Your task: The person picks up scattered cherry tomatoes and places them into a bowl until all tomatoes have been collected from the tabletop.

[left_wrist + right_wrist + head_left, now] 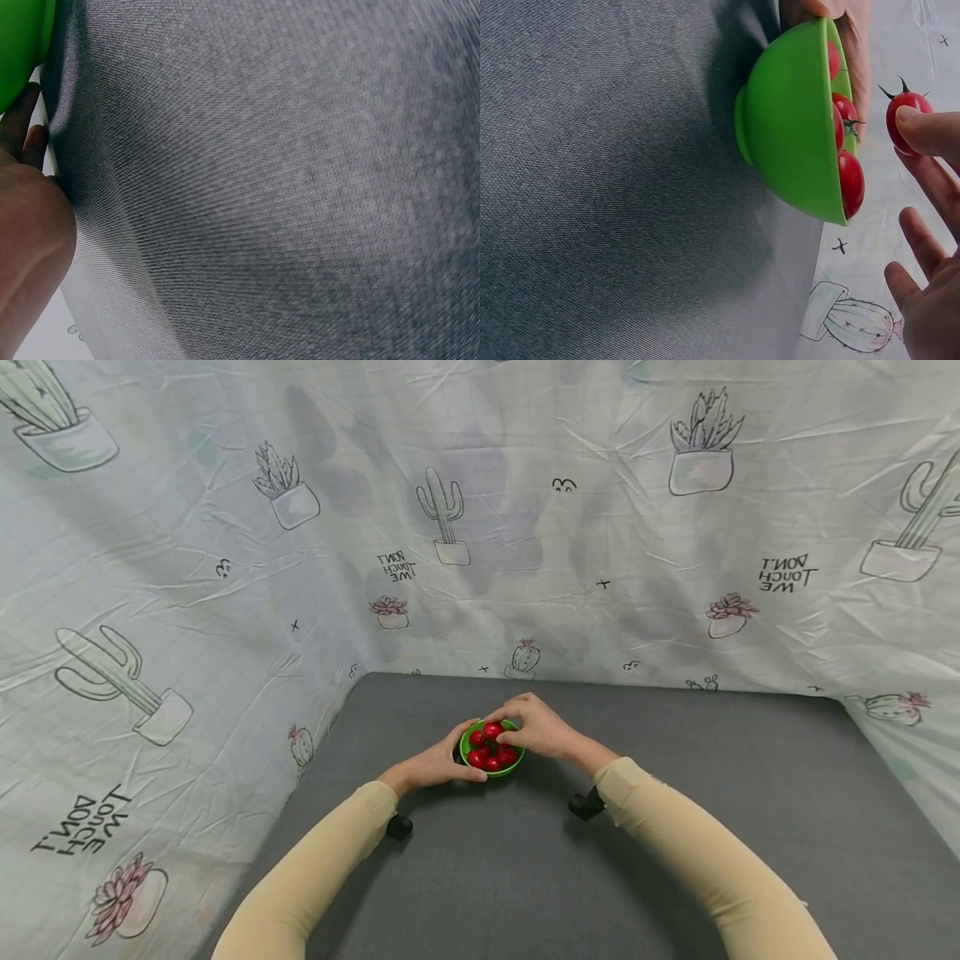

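A green bowl [791, 124] with several red cherry tomatoes [850, 184] stands on the dark grey table. My left hand [433, 766] grips it from the left, thumb along the near rim and fingers round the far side. In the left wrist view, part of that hand [34, 232] shows beside the bowl's green wall [19, 45]. Just above the bowl, my right hand [545, 730] pinches one cherry tomato [906, 100] between thumb and forefinger. Green sepals stick out from its top. The right hand's other fingers are spread apart from it.
The grey cloth-covered table [480, 877] reaches back to a white curtain [525, 527] printed with potted cacti, which also hangs along the left side. Small black devices [587, 805] sit under both wrists, near the beige sleeves [690, 835].
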### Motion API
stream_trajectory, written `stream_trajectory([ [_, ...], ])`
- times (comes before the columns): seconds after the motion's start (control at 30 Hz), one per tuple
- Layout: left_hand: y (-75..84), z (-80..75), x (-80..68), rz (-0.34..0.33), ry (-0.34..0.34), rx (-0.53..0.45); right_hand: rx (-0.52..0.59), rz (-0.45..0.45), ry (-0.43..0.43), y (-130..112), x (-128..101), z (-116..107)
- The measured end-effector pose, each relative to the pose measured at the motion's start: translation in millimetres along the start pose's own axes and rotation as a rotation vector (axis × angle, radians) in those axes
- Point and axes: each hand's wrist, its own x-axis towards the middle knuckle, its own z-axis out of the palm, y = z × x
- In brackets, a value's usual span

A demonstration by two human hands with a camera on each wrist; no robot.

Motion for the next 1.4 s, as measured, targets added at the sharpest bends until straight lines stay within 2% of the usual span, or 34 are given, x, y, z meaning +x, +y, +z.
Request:
stream_trajectory([
  [0.33,0.1,0.3,-1.4,0.009,0.001,0.008,-0.071,0.011,-0.03,1.1,-1.9,8.4],
  [0.6,0.7,0.5,-1.7,0.004,0.002,0.003,-0.075,-0.003,-0.023,2.0,-2.2,10.6],
  [0.87,0.8,1.1,1.5,0.004,-0.003,0.007,-0.075,0.018,-0.018,0.1,-6.1,8.4],
  [1.17,1.2,3.5,7.7,0.02,0.001,0.038,-0.026,0.035,0.047,6.1,-23.5,-9.4],
  [1.4,-2.1,1.5,2.7,0.005,0.017,0.092,-0.019,0.051,0.111,19.0,-53.9,-33.3],
])
